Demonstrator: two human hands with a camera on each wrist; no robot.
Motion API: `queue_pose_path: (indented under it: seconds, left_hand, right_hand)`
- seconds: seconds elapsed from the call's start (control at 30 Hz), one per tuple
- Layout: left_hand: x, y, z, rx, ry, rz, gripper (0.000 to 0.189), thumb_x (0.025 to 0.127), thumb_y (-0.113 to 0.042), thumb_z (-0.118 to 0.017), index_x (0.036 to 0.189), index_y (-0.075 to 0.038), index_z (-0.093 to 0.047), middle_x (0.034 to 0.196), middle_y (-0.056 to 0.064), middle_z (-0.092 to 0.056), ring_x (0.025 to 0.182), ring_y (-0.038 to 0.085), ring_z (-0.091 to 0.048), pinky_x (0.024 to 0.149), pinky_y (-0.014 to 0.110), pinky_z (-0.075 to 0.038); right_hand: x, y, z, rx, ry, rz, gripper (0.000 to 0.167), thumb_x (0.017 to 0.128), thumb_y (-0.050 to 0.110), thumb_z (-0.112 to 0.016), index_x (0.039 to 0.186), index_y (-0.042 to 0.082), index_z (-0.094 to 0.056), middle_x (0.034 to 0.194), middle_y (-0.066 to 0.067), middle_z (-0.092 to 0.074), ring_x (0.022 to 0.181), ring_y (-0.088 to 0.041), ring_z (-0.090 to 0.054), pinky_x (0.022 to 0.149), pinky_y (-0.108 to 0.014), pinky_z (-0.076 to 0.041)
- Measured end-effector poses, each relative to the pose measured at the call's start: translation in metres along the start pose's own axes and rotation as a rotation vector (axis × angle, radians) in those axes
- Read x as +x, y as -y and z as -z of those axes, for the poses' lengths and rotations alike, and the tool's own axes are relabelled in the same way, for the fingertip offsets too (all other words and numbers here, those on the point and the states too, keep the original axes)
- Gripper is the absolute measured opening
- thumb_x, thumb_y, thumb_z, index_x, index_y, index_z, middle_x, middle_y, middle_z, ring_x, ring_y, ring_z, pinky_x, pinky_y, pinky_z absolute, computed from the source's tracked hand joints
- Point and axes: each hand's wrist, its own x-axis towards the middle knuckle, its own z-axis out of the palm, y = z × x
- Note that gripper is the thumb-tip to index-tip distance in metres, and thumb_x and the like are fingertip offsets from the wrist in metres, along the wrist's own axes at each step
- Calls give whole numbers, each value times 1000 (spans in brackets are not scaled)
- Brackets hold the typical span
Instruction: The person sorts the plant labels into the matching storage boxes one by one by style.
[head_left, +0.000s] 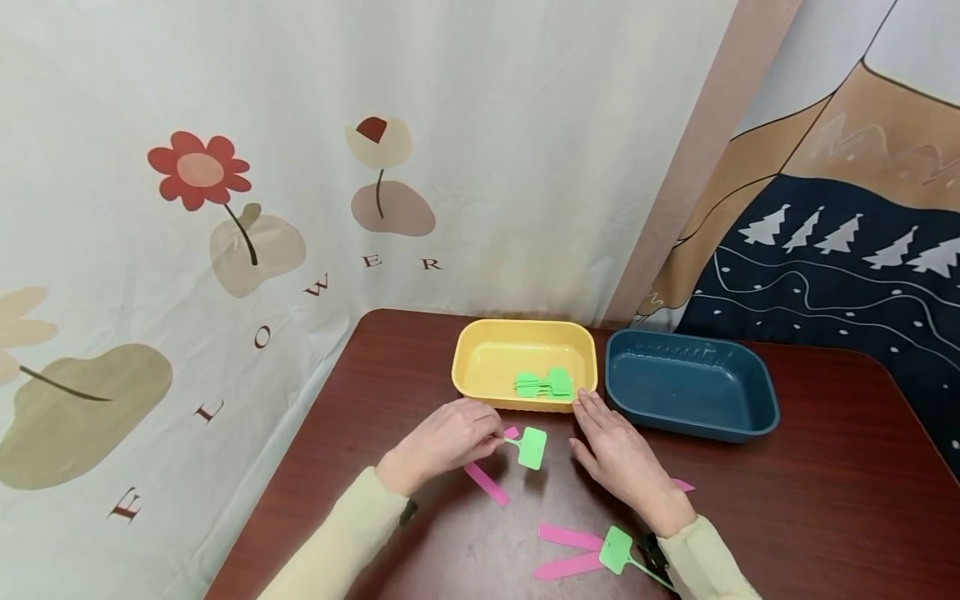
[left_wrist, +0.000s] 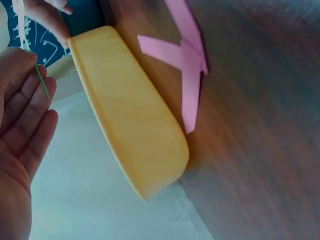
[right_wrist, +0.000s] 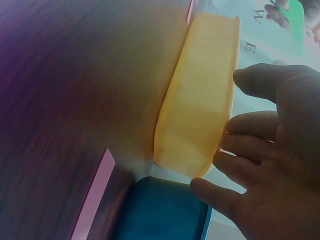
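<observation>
Tag [head_left: 532, 448], green, is pinched by its thin stem in the left hand [head_left: 453, 432], in front of the yellow tray [head_left: 483, 358], presumably to leave its flat head clear. Right hand [head_left: 621, 457] grasps nothing; its extended fingers meet the tray's near right corner, probably to steady it. Green tags [head_left: 558, 383] lie inside the tray; pink strips [head_left: 567, 537] and 1 loose green tag [head_left: 616, 549] lie in front.

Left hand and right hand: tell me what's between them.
In the head view, a green tag, its stem pinched by the left hand, with a pink strip end beyond the stem; from the tag to the right hand, bare tabletop.
</observation>
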Motion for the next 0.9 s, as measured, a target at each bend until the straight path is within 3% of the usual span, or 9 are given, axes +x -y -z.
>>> queue_pose_path:
  seconds: [0.23, 0.73, 0.9]
  left_hand:
    - [8, 9, 3, -10, -44, 50, 18, 80, -14, -90, 86, -13, -72, 81, -6, -66, 73, 11, -63, 75, 27, -55]
    - [29, 26, 4, 22, -54, 137, 12, 86, -2, -78, 88, -10, -69, 85, -3, -68, 82, 13, -66, 80, 29, -56]
    - [38, 31, 0, 42, -43, 214, 14, 86, -1, -76, 85, -13, -69, 83, -4, -68, 78, 12, -64, 74, 28, -55]
  right_hand:
    - [0, 0, 0, -3, 0, -1, 64, 95, 25, -77, 146, -5, -54, 155, -21, -48, 145, -36, -44, 110, -56, -44]
    - [0, 0, 0, -3, -5, 6, 64, 94, 24, -77, 146, -6, -54, 155, -22, -48, 145, -36, -44, 109, -56, -44]
    - [0, 0, 0, -6, -4, 8, 64, 95, 24, -77, 146, -5, -54, 155, -21, -48, 145, -36, -44, 109, -56, -44]
